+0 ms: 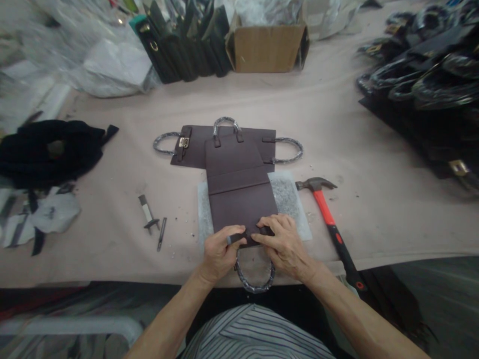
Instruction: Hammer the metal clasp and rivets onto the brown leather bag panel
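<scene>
A dark brown leather panel (239, 164) with wrapped handles at its far and near ends lies lengthwise in front of me. It overlaps a second brown panel (194, 149) that lies crosswise, with a gold clasp at its left end. Under the near part is a pale speckled sheet (288, 199). My left hand (224, 249) pinches a small dark strap at the panel's near edge. My right hand (282, 242) is closed at the same edge, thumb and fingers on a dark piece. The near handle (256, 286) hangs at the table edge.
A hammer (329, 219) with a red and black grip lies at the right. Two metal tools (149, 214) rest at the left. Dark bags (430, 85), a cardboard box (267, 47), green pieces (187, 45) and a black bundle (48, 152) surround the work.
</scene>
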Tool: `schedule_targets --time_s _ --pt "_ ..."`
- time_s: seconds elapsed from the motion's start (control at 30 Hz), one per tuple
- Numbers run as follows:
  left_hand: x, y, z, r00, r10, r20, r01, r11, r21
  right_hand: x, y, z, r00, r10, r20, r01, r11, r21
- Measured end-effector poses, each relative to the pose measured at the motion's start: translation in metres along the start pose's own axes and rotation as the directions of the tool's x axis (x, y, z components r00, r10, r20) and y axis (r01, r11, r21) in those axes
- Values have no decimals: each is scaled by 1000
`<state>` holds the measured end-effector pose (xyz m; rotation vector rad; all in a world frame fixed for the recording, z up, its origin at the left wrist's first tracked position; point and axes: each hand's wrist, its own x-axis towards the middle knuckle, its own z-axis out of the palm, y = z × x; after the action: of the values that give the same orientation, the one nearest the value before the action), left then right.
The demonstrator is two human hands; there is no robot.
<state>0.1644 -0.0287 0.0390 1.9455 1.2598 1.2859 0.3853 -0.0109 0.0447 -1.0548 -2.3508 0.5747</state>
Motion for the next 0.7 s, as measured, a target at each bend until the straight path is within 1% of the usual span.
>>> schedule_targets --time_s 0.1,0.13,0.27,0.3,0.33,0.4,0.43,0.47,0.5,0.53,0.57,0.6,0.63,0.7 --pt "-1 -1 0 996 90 28 -91 996 8 1 0 -1 1000 3 1 -3 1000 9" --pt "-1 -1 -1 995 94 25 -94 996 12 1 0 -1 1000 3 0 -3 1000 13" --pt "0 1 -1 999 -34 -36 35 999 22 1 -1 -2 1000 8 -9 -8 999 38" --pt "1 2 -2 999 -41 -36 42 999 29 2 -1 -1 1000 7 -13 -6 999 45" --pt "1 2 -2 1000 -12 -20 13 999 37 2 -1 -1 1000 7 -19 -6 999 50" --pt "2 3 -2 994 100 32 -102 993 57 2 -2 -1 999 15 -33 -13 998 60" --pt "2 4 -2 990 137 43 -139 988 71 2 -2 0 999 23 -37 -20 998 65" --pt "2 4 -2 990 138 36 -141 986 89 2 -2 0 999 31 -39 -28 997 70" --pt "2 5 -2 995 96 9 -96 990 108 2 -2 0 998 38 -39 -35 997 73" --pt "1 5 -1 999 19 -39 -14 993 119 2 -3 0 998 42 -36 -39 996 75" --pt "0 5 -1 994 -65 -85 75 990 122 2 -2 1 999 44 -32 -42 996 74" --pt "0 5 -1 986 -126 -114 139 984 115 2 -2 1 999 44 -29 -41 997 72" --pt "-1 5 -1 981 -153 -120 166 981 105 2 -2 1 999 44 -28 -42 997 71" --pt "-1 5 0 987 -133 -95 142 986 93 3 -2 0 999 44 -31 -42 997 71"
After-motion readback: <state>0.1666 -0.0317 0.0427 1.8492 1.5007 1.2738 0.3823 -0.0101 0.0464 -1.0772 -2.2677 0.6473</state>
